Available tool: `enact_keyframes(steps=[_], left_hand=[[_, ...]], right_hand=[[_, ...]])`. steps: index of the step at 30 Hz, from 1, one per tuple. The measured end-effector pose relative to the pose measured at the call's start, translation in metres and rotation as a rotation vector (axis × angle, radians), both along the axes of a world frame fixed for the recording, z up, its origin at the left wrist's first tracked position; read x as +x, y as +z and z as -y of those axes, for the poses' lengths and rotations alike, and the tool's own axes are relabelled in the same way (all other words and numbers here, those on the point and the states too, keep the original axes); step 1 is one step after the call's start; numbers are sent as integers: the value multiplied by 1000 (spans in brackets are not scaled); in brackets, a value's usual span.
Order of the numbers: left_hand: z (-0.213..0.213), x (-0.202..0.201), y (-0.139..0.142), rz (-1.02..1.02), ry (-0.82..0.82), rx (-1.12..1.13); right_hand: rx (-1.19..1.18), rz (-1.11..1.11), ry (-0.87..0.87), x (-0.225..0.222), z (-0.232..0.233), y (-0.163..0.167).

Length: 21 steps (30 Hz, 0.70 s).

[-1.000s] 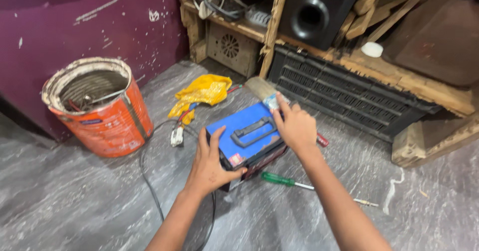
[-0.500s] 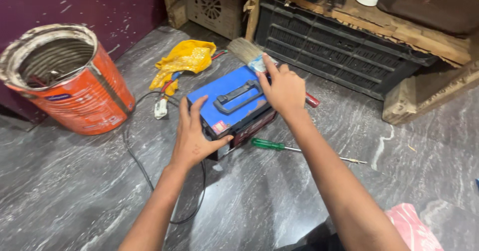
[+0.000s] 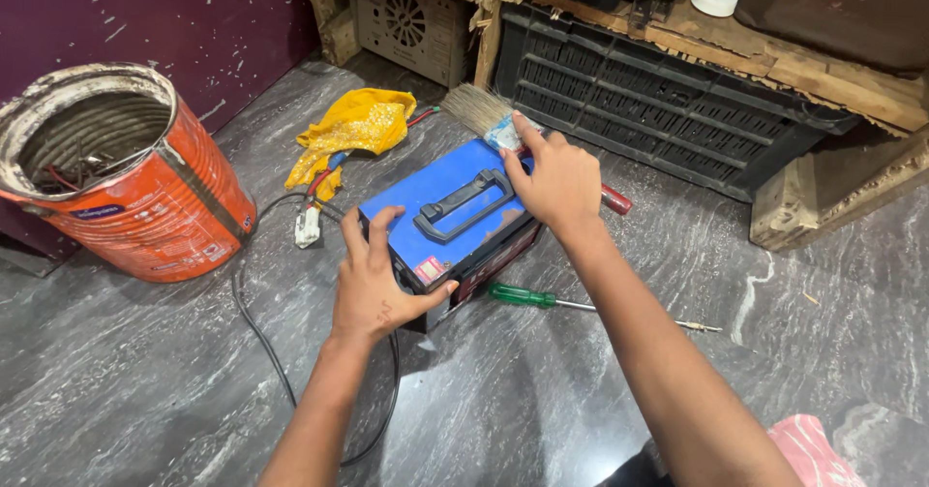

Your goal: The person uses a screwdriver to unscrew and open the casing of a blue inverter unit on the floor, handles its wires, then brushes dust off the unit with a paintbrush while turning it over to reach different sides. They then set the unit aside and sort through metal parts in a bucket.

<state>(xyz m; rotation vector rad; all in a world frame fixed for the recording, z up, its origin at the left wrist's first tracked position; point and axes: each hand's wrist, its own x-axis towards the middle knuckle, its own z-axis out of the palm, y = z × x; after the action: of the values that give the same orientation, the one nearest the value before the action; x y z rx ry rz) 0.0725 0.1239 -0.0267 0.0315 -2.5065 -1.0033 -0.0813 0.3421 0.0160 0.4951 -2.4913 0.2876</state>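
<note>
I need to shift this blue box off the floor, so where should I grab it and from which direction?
Take the blue box by the black carry handle on its top face, coming straight down from above. The handle lies flat along the lid between the left hand at the near corner and the right hand at the far end, so it probably has to be lifted up first.
</note>
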Motion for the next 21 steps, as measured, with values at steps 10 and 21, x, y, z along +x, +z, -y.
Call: enact_keyframes(steps=[10, 21], left_hand=[[42, -45, -2, 211, -51, 44], [117, -115, 21, 674, -256, 408]], right_hand=[[121, 121, 22, -52, 31, 18], [320, 283, -87, -94, 78, 32]])
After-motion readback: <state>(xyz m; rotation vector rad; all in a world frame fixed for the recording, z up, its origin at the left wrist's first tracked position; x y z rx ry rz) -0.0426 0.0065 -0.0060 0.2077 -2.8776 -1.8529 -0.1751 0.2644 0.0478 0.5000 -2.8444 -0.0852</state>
